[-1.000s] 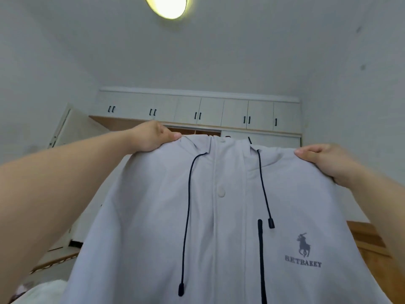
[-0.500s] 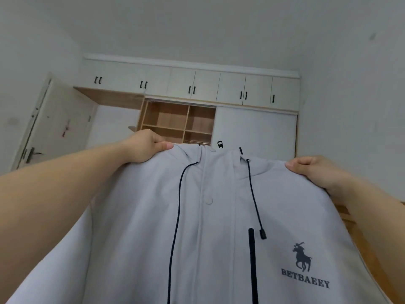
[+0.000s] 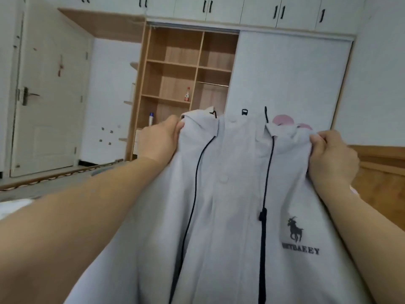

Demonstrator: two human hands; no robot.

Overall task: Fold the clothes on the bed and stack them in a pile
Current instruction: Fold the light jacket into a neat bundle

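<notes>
Held up at chest height in the middle of the view, a pale grey hooded jacket with black drawstrings and a black horse-rider logo (image 3: 230,216); gripped at its two shoulders, front facing the camera, hanging straight down and filling the lower centre; bottom hem cut off by the lower edge. Left hand (image 3: 158,139) curled round the left shoulder seam, thumb on the front and the other fingers hidden behind the cloth; right hand (image 3: 333,156) bunched on the right shoulder, fingers (image 3: 322,137) folded over the top edge, cloth gathered in the fist. Both forearms stretched forward, cut off at the lower corners.

Open room to the left of the jacket, down to a strip of grey floor (image 3: 43,185); to the right, hard by the right hand, a brown wooden bed frame (image 3: 381,172), only its top edge and corner showing. Bed surface itself hidden behind jacket and arms, save a blurred white patch of bedding (image 3: 13,207) at the left edge. Behind the collar, partly covered, something pink and rounded (image 3: 283,120), too hidden to name.

Beyond, a white wardrobe with a sliding door (image 3: 289,84) and open light-wood shelves (image 3: 175,69); on the shelves a small red-capped bottle (image 3: 187,94) and a white bottle with a blue cap (image 3: 151,119); a cream panelled door with a metal handle (image 3: 48,95) at far left, shut. Logo lettering blurred, not fully legible.
</notes>
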